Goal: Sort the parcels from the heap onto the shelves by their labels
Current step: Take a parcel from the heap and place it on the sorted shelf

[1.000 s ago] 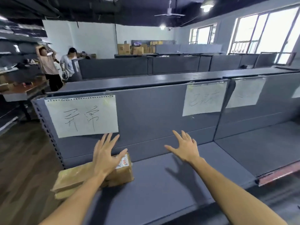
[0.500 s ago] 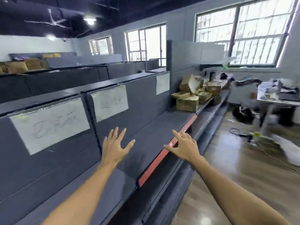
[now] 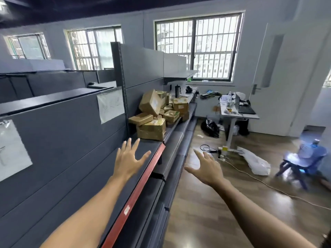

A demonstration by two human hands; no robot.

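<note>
A heap of brown cardboard parcels [image 3: 157, 113] lies on the grey shelf [image 3: 143, 149] ahead of me, several boxes piled against the back panel. My left hand [image 3: 128, 161] hovers over the shelf short of the heap, fingers spread and empty. My right hand [image 3: 206, 168] is out over the aisle floor to the right of the shelf edge, also spread and empty. Paper labels hang on the back panel: one [image 3: 111, 104] just left of the heap, another [image 3: 12, 149] at the far left.
The shelf has a red front strip [image 3: 141, 183]. On the right stand a white desk [image 3: 236, 113] with clutter, cables [image 3: 209, 149] and a white bag [image 3: 256, 161] on the wooden floor, and a blue chair [image 3: 304, 158]. A white door [image 3: 279, 77] is behind.
My view has swung right, away from the parcel I let go of on the left shelf. The heap is now closer and more central. Both hands stay spread and empty.
</note>
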